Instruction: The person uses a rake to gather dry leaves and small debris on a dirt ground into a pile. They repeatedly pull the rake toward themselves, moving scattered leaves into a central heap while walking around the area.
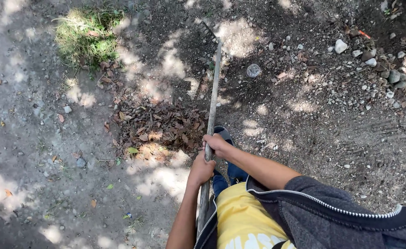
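Weathered grey wooden rake handle [210, 106] runs from my waist out past the heap of dry brown leaves [159, 125], tines in the dirt beyond. Right hand [215, 144] wrapped high for reach, left hand [201, 170] clenched just below it for leverage. Heap sits left of handle.
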